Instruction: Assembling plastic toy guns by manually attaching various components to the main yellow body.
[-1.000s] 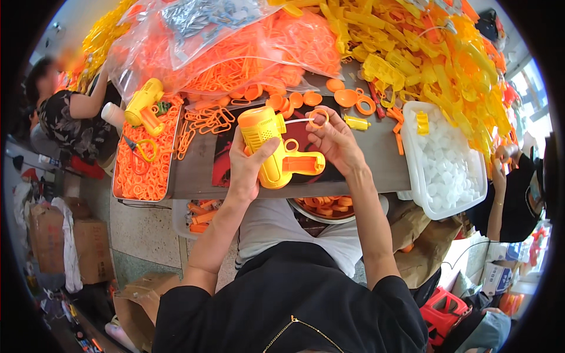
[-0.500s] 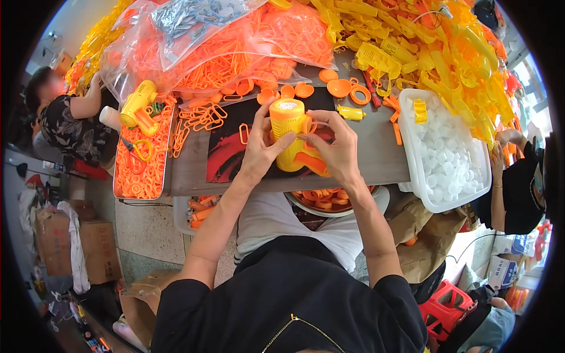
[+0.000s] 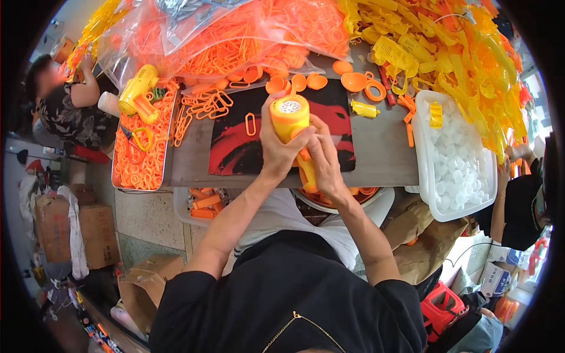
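Observation:
A yellow toy hair dryer with an orange front ring and a white perforated grille stands over the table, held between both hands. My left hand wraps round the left of its barrel, thumb across the front. My right hand grips the right side by the handle, fingers bent behind it. The orange and yellow handle tilts down toward me. Much of the barrel is hidden by my hands. Beneath them lies a black and red mat, with a lone orange oval link on it.
An orange-filled tray at left carries another yellow toy hair dryer and scissors. A white bin of small white caps stands right. Orange cups, bagged orange parts and yellow shells lie behind. People sit either side.
The hair dryer has turned in my hands, its handle swinging inward and toward me. My right hand has shifted from the upper ring down to the handle. The view has moved slightly.

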A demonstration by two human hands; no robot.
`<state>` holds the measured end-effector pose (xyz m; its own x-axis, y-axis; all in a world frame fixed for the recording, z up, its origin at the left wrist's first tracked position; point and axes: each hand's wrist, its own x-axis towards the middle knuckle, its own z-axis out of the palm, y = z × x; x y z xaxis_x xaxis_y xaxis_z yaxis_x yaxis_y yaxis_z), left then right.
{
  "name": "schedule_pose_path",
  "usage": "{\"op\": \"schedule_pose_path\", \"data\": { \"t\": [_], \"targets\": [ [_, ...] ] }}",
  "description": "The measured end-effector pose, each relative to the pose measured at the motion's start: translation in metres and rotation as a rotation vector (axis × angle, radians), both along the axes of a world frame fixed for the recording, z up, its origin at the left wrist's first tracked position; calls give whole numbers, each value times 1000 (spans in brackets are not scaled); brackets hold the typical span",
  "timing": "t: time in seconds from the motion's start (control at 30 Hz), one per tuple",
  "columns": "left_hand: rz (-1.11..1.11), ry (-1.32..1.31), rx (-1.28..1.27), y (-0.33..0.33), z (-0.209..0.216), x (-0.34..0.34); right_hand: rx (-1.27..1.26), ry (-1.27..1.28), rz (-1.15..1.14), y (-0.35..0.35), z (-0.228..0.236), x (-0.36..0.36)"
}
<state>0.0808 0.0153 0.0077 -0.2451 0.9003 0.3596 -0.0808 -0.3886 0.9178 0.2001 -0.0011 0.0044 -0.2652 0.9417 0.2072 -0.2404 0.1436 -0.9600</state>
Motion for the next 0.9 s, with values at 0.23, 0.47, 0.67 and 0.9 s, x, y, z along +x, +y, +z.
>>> {"op": "schedule_pose_path", "data": {
  "t": [0.23,0.47,0.67,0.9],
  "targets": [
    [-1,282,-21,18,15,13,-285,177,-12,10,-12,16],
    [10,1154,221,19,33,-15,-260,86,-17,41,-13,34],
    [383,1169,-52,-21,1,-94,288,-930,-322,36,-22,36],
    [390,968,-36,-25,-32,-124,325,-778,-468,20,-16,21]
  ]
}}
